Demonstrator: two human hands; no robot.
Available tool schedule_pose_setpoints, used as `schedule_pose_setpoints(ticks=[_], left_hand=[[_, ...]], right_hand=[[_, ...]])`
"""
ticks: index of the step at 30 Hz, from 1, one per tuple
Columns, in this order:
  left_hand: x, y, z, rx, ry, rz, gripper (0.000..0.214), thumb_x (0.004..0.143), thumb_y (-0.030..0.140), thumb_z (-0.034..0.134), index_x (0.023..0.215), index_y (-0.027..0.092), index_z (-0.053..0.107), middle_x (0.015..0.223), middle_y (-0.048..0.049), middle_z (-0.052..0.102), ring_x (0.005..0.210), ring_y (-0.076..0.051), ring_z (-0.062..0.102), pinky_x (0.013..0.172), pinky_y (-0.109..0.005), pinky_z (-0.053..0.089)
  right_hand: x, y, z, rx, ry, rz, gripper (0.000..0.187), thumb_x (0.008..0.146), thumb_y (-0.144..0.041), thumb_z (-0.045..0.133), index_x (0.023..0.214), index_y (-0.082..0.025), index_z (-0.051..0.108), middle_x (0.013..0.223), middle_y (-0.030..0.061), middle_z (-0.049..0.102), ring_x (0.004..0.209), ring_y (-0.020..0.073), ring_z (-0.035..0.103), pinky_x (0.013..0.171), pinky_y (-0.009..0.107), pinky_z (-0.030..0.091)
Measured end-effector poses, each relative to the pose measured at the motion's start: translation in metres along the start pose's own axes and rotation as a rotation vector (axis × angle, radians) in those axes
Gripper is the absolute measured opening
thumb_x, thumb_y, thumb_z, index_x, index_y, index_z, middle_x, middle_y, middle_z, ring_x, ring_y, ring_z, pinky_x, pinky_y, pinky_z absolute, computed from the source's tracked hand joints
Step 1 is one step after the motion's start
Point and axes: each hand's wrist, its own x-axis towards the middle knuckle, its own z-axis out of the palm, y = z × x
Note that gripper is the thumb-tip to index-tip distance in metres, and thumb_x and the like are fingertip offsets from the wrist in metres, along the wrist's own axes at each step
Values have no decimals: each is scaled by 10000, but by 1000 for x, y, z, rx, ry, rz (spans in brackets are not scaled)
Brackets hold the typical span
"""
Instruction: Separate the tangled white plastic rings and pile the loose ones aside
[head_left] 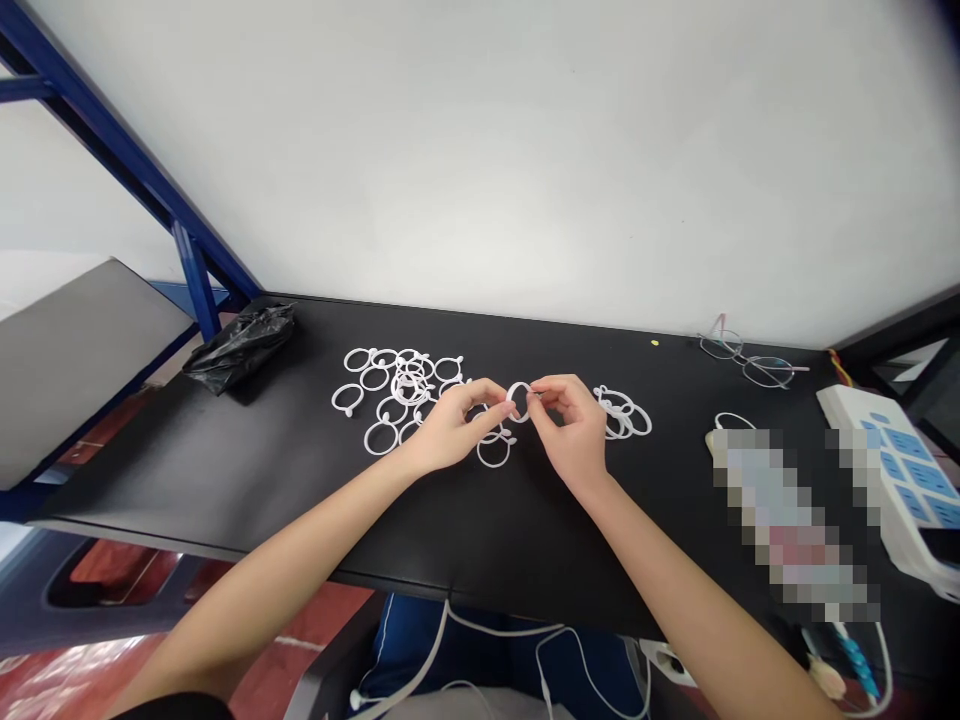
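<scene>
My left hand (459,428) and my right hand (574,430) meet above the middle of the black table, fingertips pinched on opposite sides of one white ring (519,386). It looks like a plastic curtain ring; the fingers cover parts of its sides. Left of my hands, several similar rings with small knobs lie in a loose pile (409,385), some overlapping. My left hand partly hides the pile's right side. A single ring (493,466) lies just below the held one. Beside my right hand is a smaller group of white rings (621,412), lying over one another.
A crumpled black plastic bag (244,345) sits at the table's back left. Eyeglasses (742,360) rest at the back right. A blurred phone-like object (784,520) with a cable lies near a white power strip (892,470). White cables (442,640) hang below the front edge.
</scene>
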Motion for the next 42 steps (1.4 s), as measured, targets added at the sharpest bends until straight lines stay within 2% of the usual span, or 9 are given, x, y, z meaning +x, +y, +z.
schedule_pose_setpoints(ticks=[4,7,10,14,19,22,25,32,42], left_hand=[[4,-2,-5,-378,34,-115,235,914,376,608,879,148,647,871,-36,685,883,-143,640,902,-293,476],[6,-5,-8,-591,39,-177,215,904,353,632,863,143,660,854,-22,670,862,-118,633,928,-291,478],[7,-6,-9,-733,23,-220,198,889,331,655,848,137,662,830,-18,666,820,-105,632,912,-283,489],[8,-5,-9,-801,21,-263,199,863,323,683,824,129,658,821,-24,663,795,-106,633,898,-287,503],[7,-2,-7,-690,90,-264,226,862,364,672,862,138,660,848,-34,646,845,-134,629,793,-272,544],[5,0,-4,-572,163,-197,224,878,368,646,990,174,648,906,-36,648,889,-156,626,758,-287,559],[3,0,-2,-481,154,-114,245,925,363,574,1099,203,638,973,-43,657,908,-154,630,792,-289,545],[4,-3,-2,-386,127,-73,294,961,373,484,1082,182,673,956,-58,657,933,-173,630,810,-281,511],[2,0,0,-184,115,-20,359,955,458,462,1037,168,656,879,-52,645,862,-180,614,791,-289,499]], right_hand=[[-1,0,1,74,-56,5,93,875,-183,602,926,-215,673,923,43,641,816,169,663,739,330,582],[-3,0,2,118,-100,-29,160,865,-156,615,998,-218,679,986,49,641,831,168,670,764,344,594],[-3,1,2,115,-101,-51,180,846,-147,653,1008,-221,679,976,44,642,810,163,669,748,344,597],[-4,1,1,74,-90,-70,111,849,-151,670,934,-219,696,910,34,667,777,157,669,727,337,587],[-6,0,0,50,-80,-91,94,841,-148,688,888,-223,720,832,21,682,744,155,663,696,325,569],[-6,0,1,91,-85,-66,103,846,-154,685,897,-232,728,851,29,689,776,166,668,705,330,569],[-6,0,2,135,-104,-27,119,854,-161,678,921,-240,735,876,37,690,814,177,673,738,345,572],[-7,-2,4,266,-126,61,112,817,-158,711,895,-236,735,837,18,666,768,155,661,743,324,582],[-8,-8,4,261,-129,126,111,760,-213,773,857,-221,718,796,18,698,724,170,689,719,340,613]])
